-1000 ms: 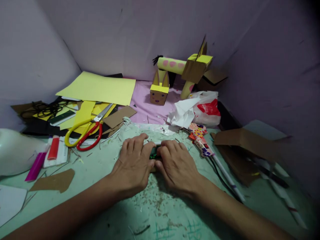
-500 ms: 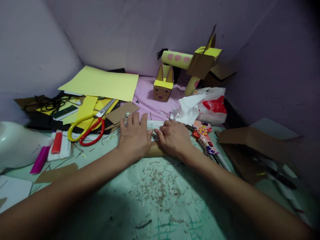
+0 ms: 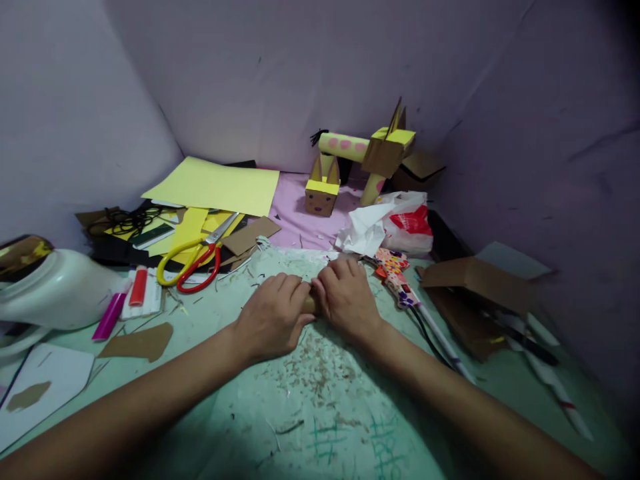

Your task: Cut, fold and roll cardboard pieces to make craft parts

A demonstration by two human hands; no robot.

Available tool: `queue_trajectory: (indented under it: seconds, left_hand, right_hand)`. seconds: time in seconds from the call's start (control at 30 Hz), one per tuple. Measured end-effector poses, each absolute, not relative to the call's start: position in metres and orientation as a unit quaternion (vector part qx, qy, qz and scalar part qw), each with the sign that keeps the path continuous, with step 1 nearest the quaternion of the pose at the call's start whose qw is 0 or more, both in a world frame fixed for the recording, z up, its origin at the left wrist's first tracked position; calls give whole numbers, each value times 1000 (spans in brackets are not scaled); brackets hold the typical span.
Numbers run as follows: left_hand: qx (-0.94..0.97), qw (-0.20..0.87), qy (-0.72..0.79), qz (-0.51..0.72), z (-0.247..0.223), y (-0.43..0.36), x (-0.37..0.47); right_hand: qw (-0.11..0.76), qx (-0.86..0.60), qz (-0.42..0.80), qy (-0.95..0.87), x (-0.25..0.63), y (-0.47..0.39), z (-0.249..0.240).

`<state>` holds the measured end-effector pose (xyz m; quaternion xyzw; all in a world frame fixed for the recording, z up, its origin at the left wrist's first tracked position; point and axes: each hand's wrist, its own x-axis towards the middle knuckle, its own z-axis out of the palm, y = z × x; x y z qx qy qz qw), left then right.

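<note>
Both hands are at the middle of the green table surface [image 3: 345, 393]. My left hand [image 3: 275, 315] is curled round the left part of a brown cardboard roll [image 3: 311, 305]. On its right part, my right hand [image 3: 347, 293] is closed with bent fingers. Only a short piece of the roll shows between the hands; the rest is hidden under them. Small brown scraps [image 3: 320, 367] lie just in front. Behind my right hand are crumpled white paper [image 3: 364, 230] and a glue gun with a flowered cover [image 3: 397, 273].
Red and yellow scissors [image 3: 203, 263] lie at the left by yellow paper [image 3: 220, 187]. A white bottle [image 3: 70, 287] and glue sticks [image 3: 111, 315] are further left. A cardboard animal [image 3: 385, 157] and a small box with a face [image 3: 321, 200] stand behind. Cut cardboard [image 3: 475, 280] is at the right.
My left hand has gone from flat, spread fingers to curled round the roll. The roll has come nearer to the front scraps. The camera view has shifted, showing more of the left side.
</note>
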<state>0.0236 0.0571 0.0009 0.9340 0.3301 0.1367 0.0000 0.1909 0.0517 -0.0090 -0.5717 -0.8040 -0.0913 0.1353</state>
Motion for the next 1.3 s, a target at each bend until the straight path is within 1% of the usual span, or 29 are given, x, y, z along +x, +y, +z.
queue_trajectory:
  seconds: [0.13,0.33,0.43,0.57,0.63,0.73,0.8,0.87,0.97,1.03,1.1,1.23,1.3]
  left_hand:
    - [937,27,321,132,4,58,27]
    - [939,57,323,105,15,64,27]
    - [939,78,319,103,18,69,25]
    - [903,88,412,83,16,77,30]
    - [885,74,455,71,15,81,36]
    - [883,54,463,60,15,83,43]
    - [885,33,460,64,13,81,44]
    - [890,10,450,76,10,76,42]
    - [902,-12,421,99,6,67,36]
    - [915,-10,389,107,6,64,30]
    - [931,8,352,98,10,63,25]
    - [950,36,303,66,16,60,16]
    - [951,20,292,101,11,57,13]
  right_hand:
    - [122,-505,-66,-852,194,31,-9]
    - [74,-517,-49,-851,194,28,-3]
    - [82,-520,-32,-850,195,34,-6]
    - [110,-539,2,-835,197,38,-6]
    - [92,-548,30,-831,197,41,-2]
    - [73,-567,49,-819,193,48,3]
    - [81,-589,28,-804,190,49,2]
    - [110,-598,-6,-794,189,46,-3]
    - [166,-569,-44,-804,190,38,-13]
    - [184,-546,-59,-815,192,33,-17]
    - [178,-529,-68,-827,195,28,-18]
    - [136,-508,-79,-847,198,21,-14]
    - [146,-503,-93,-847,198,18,-14]
